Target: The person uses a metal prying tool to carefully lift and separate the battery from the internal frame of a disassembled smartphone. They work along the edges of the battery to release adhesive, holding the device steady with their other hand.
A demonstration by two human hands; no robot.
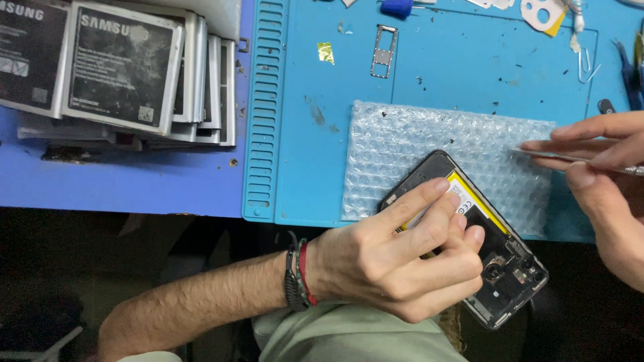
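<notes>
An opened black phone lies tilted on a sheet of bubble wrap, its back cover off and a yellow-edged battery showing. My left hand rests on the phone, its index and middle fingertips pressing on the battery. My right hand hovers at the right edge and pinches thin metal tweezers, whose tip points left over the bubble wrap, apart from the phone.
A blue work mat covers the table. A metal card tray and a scrap of gold foil lie on the mat. Stacked phone batteries stand at the left. Small tools and a paper clip sit at the far right.
</notes>
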